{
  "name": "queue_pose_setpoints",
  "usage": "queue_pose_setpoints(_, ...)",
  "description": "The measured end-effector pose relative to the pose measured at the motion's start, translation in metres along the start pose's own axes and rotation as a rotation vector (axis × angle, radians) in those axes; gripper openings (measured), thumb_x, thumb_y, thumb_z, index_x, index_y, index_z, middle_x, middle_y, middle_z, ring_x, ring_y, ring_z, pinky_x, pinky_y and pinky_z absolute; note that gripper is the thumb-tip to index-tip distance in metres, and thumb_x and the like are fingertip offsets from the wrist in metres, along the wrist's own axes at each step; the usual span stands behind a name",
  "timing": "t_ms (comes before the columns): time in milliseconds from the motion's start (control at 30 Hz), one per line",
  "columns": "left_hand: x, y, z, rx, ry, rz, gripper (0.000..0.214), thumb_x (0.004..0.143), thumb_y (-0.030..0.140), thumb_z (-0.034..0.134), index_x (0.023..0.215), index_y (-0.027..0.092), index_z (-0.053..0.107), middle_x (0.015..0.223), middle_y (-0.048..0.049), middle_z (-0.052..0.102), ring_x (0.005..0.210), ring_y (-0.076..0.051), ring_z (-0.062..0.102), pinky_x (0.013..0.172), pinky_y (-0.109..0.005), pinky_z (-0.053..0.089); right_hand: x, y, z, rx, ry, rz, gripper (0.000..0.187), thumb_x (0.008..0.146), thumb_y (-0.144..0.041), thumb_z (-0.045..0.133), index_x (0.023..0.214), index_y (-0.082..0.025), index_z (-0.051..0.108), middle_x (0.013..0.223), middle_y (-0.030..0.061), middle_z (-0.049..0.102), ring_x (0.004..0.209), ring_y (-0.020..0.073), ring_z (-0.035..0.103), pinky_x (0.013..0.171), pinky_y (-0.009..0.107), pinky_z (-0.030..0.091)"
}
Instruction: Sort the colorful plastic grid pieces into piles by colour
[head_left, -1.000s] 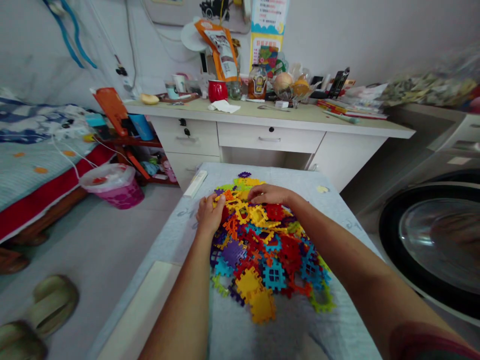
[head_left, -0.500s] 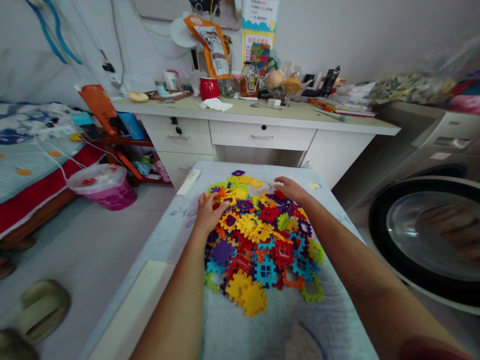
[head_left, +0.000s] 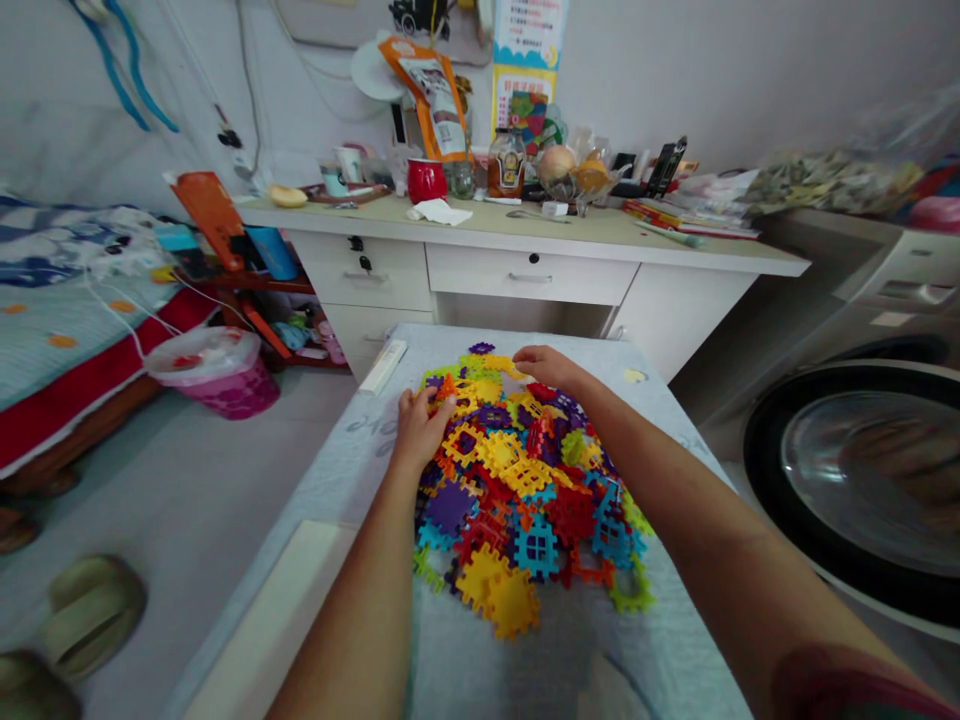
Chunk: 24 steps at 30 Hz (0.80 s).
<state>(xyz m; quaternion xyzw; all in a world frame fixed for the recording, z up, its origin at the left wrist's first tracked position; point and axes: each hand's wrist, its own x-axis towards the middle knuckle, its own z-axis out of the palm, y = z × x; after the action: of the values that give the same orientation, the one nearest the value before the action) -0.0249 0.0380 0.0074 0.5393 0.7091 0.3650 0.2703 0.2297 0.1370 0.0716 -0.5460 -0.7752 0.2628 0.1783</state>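
Left hand (head_left: 421,430) and right hand (head_left: 546,366) are apart, the left at the left edge of the pile (head_left: 517,462), its thumb spread from the fingers. Over the pile's far right side, the right hand arches; from here I can't tell if it grips anything. The bright pieces lie heaped on the table (head_left: 465,675), with yellow squares (head_left: 513,602) nearest the person.

Soft, dim light; stretched edges

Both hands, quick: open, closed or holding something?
Left hand: open, at the left edge of the plastic pieces.
Right hand: fingers curved; whether it holds anything cannot be told.
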Motion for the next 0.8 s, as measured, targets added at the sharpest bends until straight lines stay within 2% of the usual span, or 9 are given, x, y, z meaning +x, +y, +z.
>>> queue_pose_setpoints(167,0.004,-0.005,0.001,0.007,0.019,0.045,0.056,0.087,0.058,0.051,0.128,0.020,0.062,0.147,-0.0157,0.043,0.147,-0.029,0.033,0.123,-0.043,0.022,0.052,-0.019,0.020,-0.217,-0.132,0.015,0.056,0.092,-0.034,0.059,0.145,-0.016,0.052,0.147,0.0144,0.054,0.130,0.0276,0.054,0.109,0.036,0.041)
queue_pose_setpoints(267,0.006,-0.008,0.003,0.025,0.034,0.100,0.054,0.087,0.058,0.051,0.124,0.021,0.064,0.138,-0.0143,0.052,0.139,-0.028,0.043,0.120,-0.043,0.028,0.071,-0.025,0.034,-0.290,-0.159,0.018,0.062,0.092,-0.043,0.058,0.149,-0.022,0.048,0.151,0.0112,0.050,0.139,0.0308,0.045,0.114,0.040,0.036)
queue_pose_setpoints(367,0.009,-0.012,0.004,0.046,0.039,0.159,0.054,0.087,0.059,0.050,0.121,0.019,0.065,0.130,-0.0140,0.058,0.130,-0.027,0.050,0.117,-0.043,0.033,0.079,-0.025,0.045,-0.317,-0.191,0.050,0.066,0.090,-0.054,0.058,0.148,-0.025,0.047,0.152,0.0112,0.050,0.138,0.0324,0.046,0.113,0.043,0.037)
queue_pose_setpoints(433,0.010,-0.014,0.005,0.046,0.051,0.180,0.054,0.088,0.058,0.048,0.121,0.019,0.065,0.128,-0.0139,0.060,0.127,-0.027,0.052,0.115,-0.043,0.034,0.078,-0.025,0.049,-0.332,-0.201,0.082,0.070,0.089,-0.057,0.058,0.149,-0.023,0.046,0.151,0.0143,0.050,0.134,0.0320,0.050,0.111,0.043,0.039)
queue_pose_setpoints(500,0.011,-0.015,0.006,0.042,0.062,0.191,0.053,0.089,0.058,0.047,0.120,0.019,0.066,0.126,-0.0135,0.062,0.126,-0.027,0.053,0.115,-0.044,0.035,0.074,-0.025,0.047,-0.342,-0.217,0.079,0.069,0.088,-0.053,0.062,0.147,-0.021,0.048,0.146,0.0155,0.054,0.128,0.0306,0.056,0.106,0.040,0.043)
queue_pose_setpoints(567,0.011,-0.015,0.006,0.038,0.062,0.202,0.052,0.089,0.058,0.047,0.119,0.019,0.066,0.125,-0.0132,0.064,0.124,-0.026,0.055,0.114,-0.043,0.036,0.066,-0.023,0.041,-0.327,-0.260,0.027,0.059,0.085,-0.040,0.066,0.139,-0.020,0.056,0.137,0.0131,0.062,0.117,0.0279,0.061,0.099,0.035,0.047)
queue_pose_setpoints(667,0.011,-0.015,0.006,0.020,0.044,0.212,0.052,0.089,0.057,0.048,0.118,0.018,0.066,0.125,-0.0132,0.065,0.123,-0.027,0.056,0.113,-0.044,0.036,0.048,-0.017,0.025,-0.225,-0.344,-0.067,0.037,0.079,-0.021,0.067,0.116,-0.018,0.070,0.115,0.0066,0.073,0.101,0.0227,0.066,0.088,0.029,0.049)
queue_pose_setpoints(733,0.010,-0.014,0.005,-0.002,0.029,0.211,0.051,0.088,0.057,0.048,0.118,0.018,0.066,0.127,-0.0130,0.065,0.123,-0.027,0.056,0.113,-0.044,0.036,0.031,-0.013,0.012,-0.096,-0.356,-0.104,0.024,0.078,-0.019,0.064,0.100,-0.016,0.073,0.104,0.0042,0.075,0.096,0.0207,0.065,0.086,0.028,0.049)
queue_pose_setpoints(800,0.009,-0.013,0.004,-0.034,0.014,0.207,0.050,0.088,0.056,0.049,0.117,0.018,0.066,0.128,-0.0125,0.065,0.124,-0.027,0.055,0.113,-0.044,0.036,0.008,-0.011,-0.002,0.070,-0.338,-0.131,0.018,0.080,-0.023,0.063,0.093,-0.016,0.074,0.098,0.0031,0.075,0.095,0.0199,0.065,0.088,0.029,0.048)
